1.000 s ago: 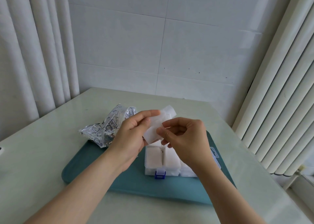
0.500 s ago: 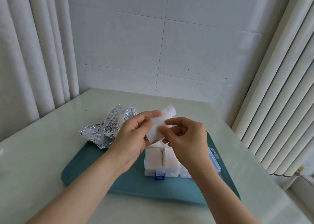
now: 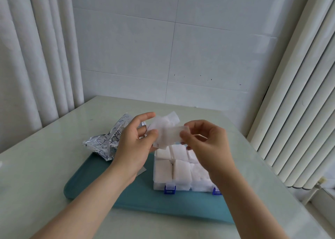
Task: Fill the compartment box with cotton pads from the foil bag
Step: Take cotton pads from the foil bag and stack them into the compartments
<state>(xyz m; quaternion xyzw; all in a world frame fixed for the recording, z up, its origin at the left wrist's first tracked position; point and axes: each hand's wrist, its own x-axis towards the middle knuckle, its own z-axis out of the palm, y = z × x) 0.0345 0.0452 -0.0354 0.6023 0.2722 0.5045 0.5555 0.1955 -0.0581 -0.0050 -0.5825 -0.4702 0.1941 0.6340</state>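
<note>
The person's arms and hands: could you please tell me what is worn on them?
Nothing that shows. The left hand and right hand are bare, with no gloves, rings, watch or bracelet. Both forearms are uncovered down to the picture's lower edge; no sleeve is in view.

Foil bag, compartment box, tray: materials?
Foil bag: metallised film, seemingly; silver, crinkled, mirror glints, printed. Compartment box: clear hard plastic; pads show through walls, blue clip latches. Tray: teal, matte, rounded edge; plastic or silicone, cannot tell.
</note>
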